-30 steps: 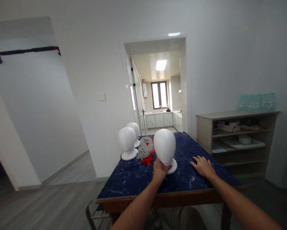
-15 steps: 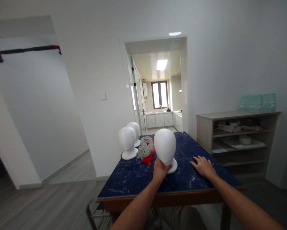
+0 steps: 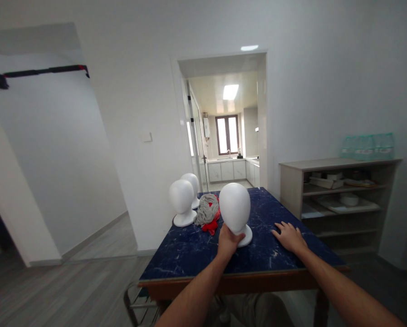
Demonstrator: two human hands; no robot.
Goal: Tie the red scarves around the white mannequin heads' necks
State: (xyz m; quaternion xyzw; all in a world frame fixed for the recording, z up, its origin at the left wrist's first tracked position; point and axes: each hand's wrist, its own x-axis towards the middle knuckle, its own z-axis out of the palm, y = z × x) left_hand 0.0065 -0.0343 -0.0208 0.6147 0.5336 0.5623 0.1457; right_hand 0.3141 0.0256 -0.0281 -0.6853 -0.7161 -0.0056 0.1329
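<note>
While the left hand (image 3: 228, 240) is wrapped around the neck of the nearest white mannequin head (image 3: 234, 209), its grip is closed tight on that narrow part just above the round base, so the head stands upright near the middle of the table (image 3: 189, 254), slightly toward the near edge. Right hand (image 3: 289, 237) isn't holding anything, it's just lying flat on the tabletop with the fingers spread, off to the right of that head and clearly apart from it.

Behind and to the left of the held head there's a heap of grey and red cloth (image 3: 208, 213), looks like knitted stuff bunched up, sitting just beside it. Further left are two more white mannequin heads, one closer (image 3: 182, 202) on its own round base and one right behind it (image 3: 191, 186), partly hidden by the front one. The tabletop is dark blue with white marble veining and a wooden edge.

Off to the right, against the wall, stands an open wooden shelf unit (image 3: 339, 195) with some flat stuff on its shelves and a pack of greenish bottles (image 3: 366, 146) on top. Straight ahead a doorway (image 3: 223, 122) opens onto a lit kitchen with a window at the far end.
</note>
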